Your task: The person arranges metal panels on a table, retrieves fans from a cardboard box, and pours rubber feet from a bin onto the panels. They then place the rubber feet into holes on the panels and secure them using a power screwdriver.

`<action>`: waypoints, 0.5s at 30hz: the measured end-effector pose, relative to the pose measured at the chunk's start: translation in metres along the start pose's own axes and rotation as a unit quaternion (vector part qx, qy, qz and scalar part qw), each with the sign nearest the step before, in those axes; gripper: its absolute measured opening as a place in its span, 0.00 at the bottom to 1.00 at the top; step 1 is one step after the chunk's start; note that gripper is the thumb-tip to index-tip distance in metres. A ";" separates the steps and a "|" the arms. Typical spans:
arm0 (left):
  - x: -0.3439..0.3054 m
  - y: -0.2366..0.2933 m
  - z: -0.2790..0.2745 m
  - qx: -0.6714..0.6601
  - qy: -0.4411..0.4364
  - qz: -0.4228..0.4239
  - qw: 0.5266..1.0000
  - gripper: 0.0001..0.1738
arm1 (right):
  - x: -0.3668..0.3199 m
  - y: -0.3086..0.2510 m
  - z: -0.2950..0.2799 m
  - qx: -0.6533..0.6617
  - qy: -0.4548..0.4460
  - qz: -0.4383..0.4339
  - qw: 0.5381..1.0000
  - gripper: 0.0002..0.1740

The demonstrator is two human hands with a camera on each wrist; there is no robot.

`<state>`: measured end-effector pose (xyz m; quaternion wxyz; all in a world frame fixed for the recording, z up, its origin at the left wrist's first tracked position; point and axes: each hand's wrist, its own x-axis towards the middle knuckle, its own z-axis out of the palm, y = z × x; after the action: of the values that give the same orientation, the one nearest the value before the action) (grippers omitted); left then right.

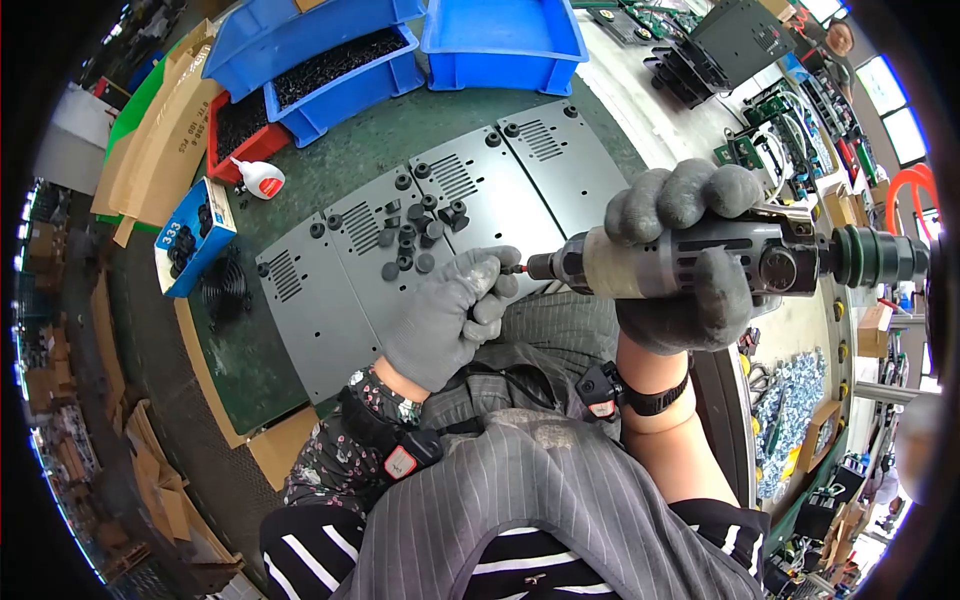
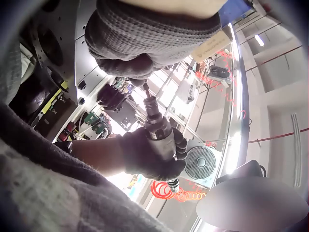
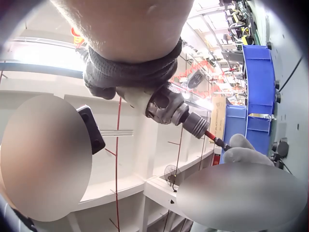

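My right hand (image 1: 705, 305), in a grey glove, grips a pneumatic screwdriver (image 1: 625, 268) held level, its bit (image 3: 217, 140) with a red band pointing left. The gloved left hand (image 1: 435, 325) has its fingers curled at the bit's tip, pinching a small dark piece there; the fingers mostly hide it. Below and beyond the hands lie grey slotted metal panels (image 1: 350, 285) side by side, with black round feet (image 1: 403, 182) along their far edge. A loose heap of black rubber feet (image 1: 407, 240) rests on the panels, just beyond the left hand.
Blue bins (image 1: 505, 55) stand at the back, one filled with small dark parts (image 1: 340, 68). Beside them are a red bin (image 1: 240, 135), a white bottle (image 1: 260, 178) and a small blue box (image 1: 197, 240). Circuit boards (image 1: 790, 140) lie at the right.
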<state>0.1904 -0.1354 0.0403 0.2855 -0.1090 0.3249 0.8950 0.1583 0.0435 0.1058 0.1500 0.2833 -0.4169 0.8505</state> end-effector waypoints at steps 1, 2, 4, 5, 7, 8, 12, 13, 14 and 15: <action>0.001 -0.002 -0.006 -0.014 -0.046 -0.008 0.999 0.13 | -0.001 -0.001 -0.004 0.023 0.031 0.006 0.999 0.21; 0.002 -0.003 -0.010 -0.029 -0.092 -0.015 0.995 0.13 | -0.002 -0.002 -0.006 0.045 0.061 0.011 0.997 0.21; 0.000 -0.005 -0.011 0.202 0.008 0.041 0.978 0.14 | -0.004 -0.002 -0.014 0.133 0.086 0.026 0.987 0.19; -0.001 -0.005 -0.011 0.417 0.107 0.096 0.898 0.15 | -0.005 -0.001 -0.021 0.129 0.100 0.022 0.986 0.19; 0.007 0.010 -0.015 0.548 0.104 0.226 0.799 0.18 | -0.007 -0.001 -0.032 0.128 0.113 0.018 0.985 0.20; 0.011 0.018 -0.016 0.655 0.094 0.344 0.666 0.20 | -0.008 -0.001 -0.037 0.117 0.136 0.018 0.984 0.20; 0.004 0.033 0.012 0.866 0.178 0.209 0.418 0.19 | -0.011 -0.003 -0.045 0.098 0.164 0.019 0.981 0.22; 0.004 0.031 0.012 0.867 0.178 0.208 0.416 0.19 | -0.012 -0.004 -0.046 0.099 0.165 0.018 0.981 0.22; 0.003 0.028 0.009 0.870 0.158 0.203 0.420 0.18 | -0.012 -0.006 -0.046 0.093 0.164 0.018 0.982 0.22; 0.002 0.025 0.007 0.873 0.138 0.198 0.423 0.17 | -0.012 -0.007 -0.046 0.087 0.164 0.017 0.982 0.22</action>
<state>0.1740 -0.1455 0.0574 -0.0057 0.1438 0.9801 0.1366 0.1550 0.0838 0.0806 0.1766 0.1445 -0.3159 0.9209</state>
